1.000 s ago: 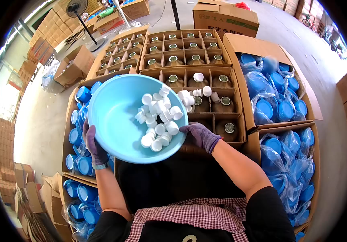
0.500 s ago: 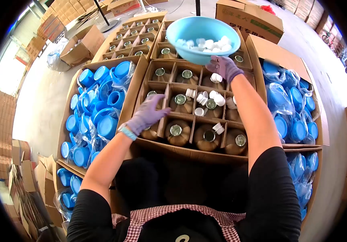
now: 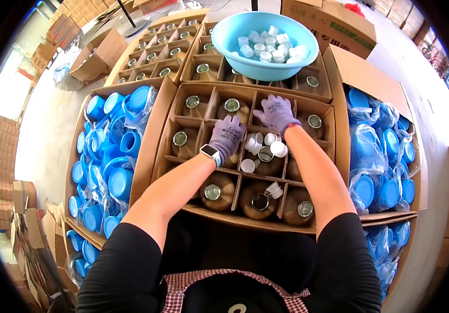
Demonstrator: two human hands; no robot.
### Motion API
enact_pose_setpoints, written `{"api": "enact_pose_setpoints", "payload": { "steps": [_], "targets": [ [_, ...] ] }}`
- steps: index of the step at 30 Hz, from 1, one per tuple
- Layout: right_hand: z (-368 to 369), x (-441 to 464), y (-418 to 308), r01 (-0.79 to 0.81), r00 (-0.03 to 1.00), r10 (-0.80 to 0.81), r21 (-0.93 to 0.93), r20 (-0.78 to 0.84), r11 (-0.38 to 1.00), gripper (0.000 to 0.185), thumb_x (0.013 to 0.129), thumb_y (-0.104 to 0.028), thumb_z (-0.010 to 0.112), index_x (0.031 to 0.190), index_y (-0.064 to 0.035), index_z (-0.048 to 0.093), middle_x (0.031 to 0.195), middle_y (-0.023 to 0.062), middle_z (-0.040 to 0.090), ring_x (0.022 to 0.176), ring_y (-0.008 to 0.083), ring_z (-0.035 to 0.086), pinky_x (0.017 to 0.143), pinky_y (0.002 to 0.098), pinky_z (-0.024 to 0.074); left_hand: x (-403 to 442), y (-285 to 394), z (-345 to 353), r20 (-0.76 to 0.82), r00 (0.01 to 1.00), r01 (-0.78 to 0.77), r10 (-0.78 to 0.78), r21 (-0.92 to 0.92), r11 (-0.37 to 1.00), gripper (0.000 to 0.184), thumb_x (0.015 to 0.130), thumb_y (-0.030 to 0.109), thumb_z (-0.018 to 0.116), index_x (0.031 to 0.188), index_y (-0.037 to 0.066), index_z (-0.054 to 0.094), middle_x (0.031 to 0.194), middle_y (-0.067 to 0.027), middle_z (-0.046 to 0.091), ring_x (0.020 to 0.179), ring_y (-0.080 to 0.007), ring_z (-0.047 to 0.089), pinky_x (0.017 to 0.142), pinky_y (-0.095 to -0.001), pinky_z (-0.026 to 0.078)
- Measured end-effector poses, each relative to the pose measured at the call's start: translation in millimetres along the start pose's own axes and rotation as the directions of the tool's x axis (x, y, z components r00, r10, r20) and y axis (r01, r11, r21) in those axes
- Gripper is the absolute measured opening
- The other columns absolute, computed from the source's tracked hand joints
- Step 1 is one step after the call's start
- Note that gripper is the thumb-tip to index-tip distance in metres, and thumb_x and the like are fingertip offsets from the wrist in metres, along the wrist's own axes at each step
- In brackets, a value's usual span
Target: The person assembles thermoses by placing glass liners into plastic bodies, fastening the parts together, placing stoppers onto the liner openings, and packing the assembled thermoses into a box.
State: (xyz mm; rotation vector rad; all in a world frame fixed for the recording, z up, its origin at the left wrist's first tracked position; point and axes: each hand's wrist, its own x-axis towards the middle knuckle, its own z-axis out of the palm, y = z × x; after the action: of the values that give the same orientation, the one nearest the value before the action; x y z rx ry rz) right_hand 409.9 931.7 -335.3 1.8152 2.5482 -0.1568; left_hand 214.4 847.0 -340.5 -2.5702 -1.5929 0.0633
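Your left grip point(image 3: 227, 136) and right grip point(image 3: 276, 113) are palm-down over the divided box point(image 3: 235, 218), fingers partly bent; I cannot tell whether either has hold of anything. White caps point(image 3: 248, 166) lie around 1 jar's neck point(image 3: 265, 153), nearer you than the right grip. The basin point(image 3: 231, 40) sits beyond both grips, more caps inside.

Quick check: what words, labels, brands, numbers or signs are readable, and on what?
"专用": large print on the brown carton behind the blue basin; rest of that line hidden or unclear.
Smaller print on that carton: too blurred.
Gloved left hand and right hand: print too small.
Stacked cartons, upper right: print too blurred.
Black clothing: pale mark, cut off, unreadable.
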Motion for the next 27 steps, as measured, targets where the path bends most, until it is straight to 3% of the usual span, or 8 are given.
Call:
{"api": "enact_pose_setpoints", "payload": {
  "steps": [4,8,10,11,12,19,23,27],
  "targets": [
    [13,11,-7,-0.068,0.996,0.07,0.038,-0.054,0.997,0.045,0.096,-0.052,0.061,0.111,-0.0117,0.075,0.123,0.013,0.066,0.114,0.0319,0.064,0.094,0.0496,0.0524,-10,-22,-12,-0.12,0.985,0.082,-0.123,-0.301,0.95,0.047,0.067,0.029,0.089,0.103,0.009,0.066,0.108,-0.0111,0.063,0.101,-0.0296,0.066,0.087,-0.0404,0.055],
    [32,4,16,0.155,0.96,-0.079,0.273,-0.27,0.95,0.037,0.093,-0.044,0.066,0.107,-0.0109,0.075,0.114,0.0172,0.068,0.106,0.0311,0.066,0.093,0.0467,0.0539,-45,-49,-17,-0.033,0.91,0.24,-0.413,-0.771,0.59,0.06,0.071,0.028,0.089,0.117,0.006,0.058,0.098,-0.0134,0.069,0.086,-0.0312,0.068,0.082,-0.0405,0.055],
    [3,-9,20,0.228,0.971,-0.128,0.607,-0.204,0.761,0.035,0.088,-0.037,0.072,0.107,-0.0078,0.072,0.106,0.02,0.069,0.101,0.0327,0.066,0.094,0.0435,0.0537,-58,-56,-8,-0.077,0.971,0.11,-0.228,-0.698,0.707,0.06,0.079,0.021,0.08,0.132,0.006,0.055,0.112,-0.0178,0.066,0.103,-0.0357,0.066,0.09,-0.0443,0.054],
    [7,-25,18,0.384,0.882,-0.061,0.638,-0.467,0.668,0.034,0.087,-0.035,0.075,0.107,-0.0092,0.071,0.105,0.017,0.069,0.105,0.0343,0.065,0.097,0.0446,0.0515,-55,-65,5,-0.156,0.984,-0.026,-0.086,-0.608,0.794,0.057,0.082,0.02,0.076,0.134,0.006,0.055,0.118,-0.0191,0.063,0.111,-0.0376,0.063,0.095,-0.0457,0.052],
    [4,-41,22,0.415,0.847,-0.102,0.531,-0.521,0.739,0.035,0.083,-0.037,0.08,0.106,-0.0115,0.071,0.108,0.0139,0.068,0.113,0.0337,0.062,0.104,0.0449,0.048,-54,-65,-14,0.151,0.989,0.082,0.002,-0.545,0.835,0.045,0.088,0.023,0.07,0.128,0.007,0.059,0.124,-0.0185,0.059,0.121,-0.04,0.056,0.1,-0.0485,0.049],
    [14,-161,0,0.243,0.916,-0.136,0.253,-0.378,0.936,0.039,0.073,-0.025,0.085,0.109,-0.0181,0.069,0.117,0.0082,0.067,0.126,0.0312,0.057,0.118,0.0521,0.0334,-43,-60,-31,0.213,0.966,-0.057,0.143,-0.364,0.93,0.041,0.098,0.037,0.059,0.123,0.006,0.06,0.12,-0.016,0.061,0.11,-0.0368,0.062,0.094,-0.0492,0.051],
    [2,-153,6,0.08,0.949,0.195,0.788,-0.247,0.61,0.054,0.075,-0.033,0.091,0.114,-0.0104,0.061,0.113,0.0139,0.068,0.111,0.0312,0.067,0.098,0.041,0.053,-56,-46,-33,0.335,0.921,-0.15,0.196,-0.16,0.976,0.051,0.099,0.04,0.061,0.138,0.009,0.055,0.125,-0.0165,0.059,0.111,-0.0361,0.064,0.097,-0.048,0.051],
    [-33,-116,71,-0.197,0.865,0.411,0.559,-0.288,0.806,0.062,0.066,-0.055,0.091,0.091,-0.005,0.065,0.095,0.0143,0.071,0.084,0.0325,0.07,0.074,0.0423,0.0553,-44,-48,-25,0.312,0.936,-0.051,0.161,-0.333,0.942,0.079,0.089,0.043,0.074,0.152,0.01,0.041,0.133,-0.0214,0.053,0.122,-0.0408,0.057,0.105,-0.0488,0.047]
  ]
}}
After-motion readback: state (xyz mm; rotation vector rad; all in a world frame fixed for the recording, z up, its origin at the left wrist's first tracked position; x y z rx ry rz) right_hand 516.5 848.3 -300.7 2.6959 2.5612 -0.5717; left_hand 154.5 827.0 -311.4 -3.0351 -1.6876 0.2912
